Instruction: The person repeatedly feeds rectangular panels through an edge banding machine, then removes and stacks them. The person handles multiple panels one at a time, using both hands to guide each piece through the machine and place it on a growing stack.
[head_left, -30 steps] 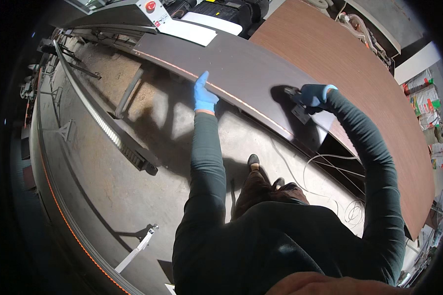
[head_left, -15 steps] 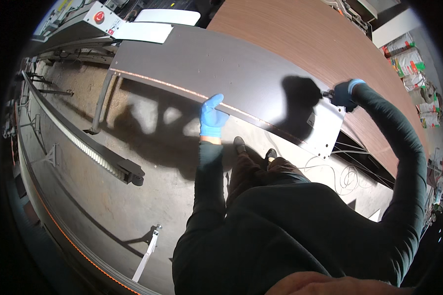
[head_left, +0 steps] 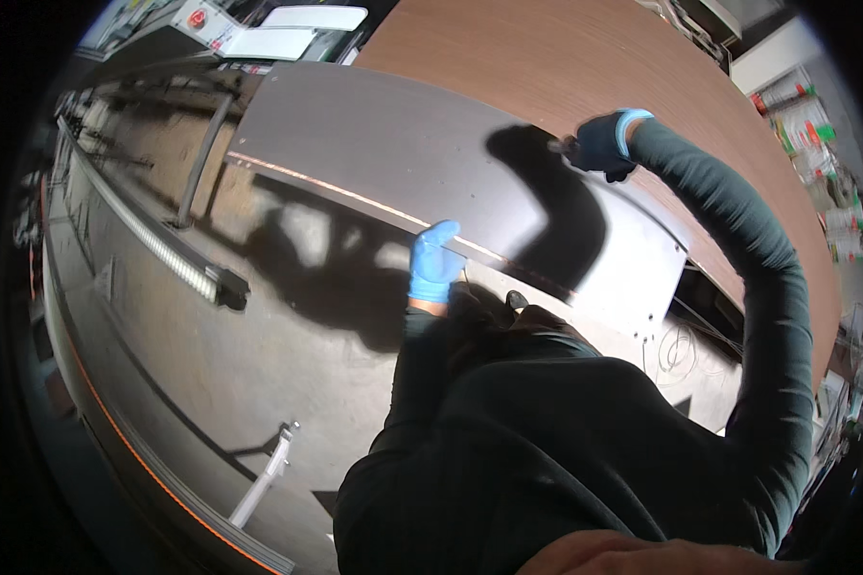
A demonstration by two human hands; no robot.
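A long grey panel (head_left: pixel 355 125) lies in front of me, a copper-coloured strip (head_left: pixel 326 184) running along its near edge. My left hand (head_left: pixel 435 261), in a blue glove, grips this edge, thumb on top and the other fingers mostly hidden. By the panel's far edge is my right hand (head_left: pixel 604 146), in a dark glove with a blue cuff. It is closed round a small dark tool (head_left: pixel 566 149) that pokes out to the left; its kind is too small and blurred to tell. A dark shadow of the right arm falls across the panel.
Beyond the panel lies a large brown wood-grain board (head_left: pixel 547 57). A white machine part with a red button (head_left: pixel 198 18) stands at the far left. A rail with pale rollers (head_left: pixel 163 251) runs along the left. Coiled cable (head_left: pixel 679 351) lies on the floor.
My right hand with the small dark tool has moved left along the panel's far edge. My left hand stays on the near edge. The view has shifted a little.
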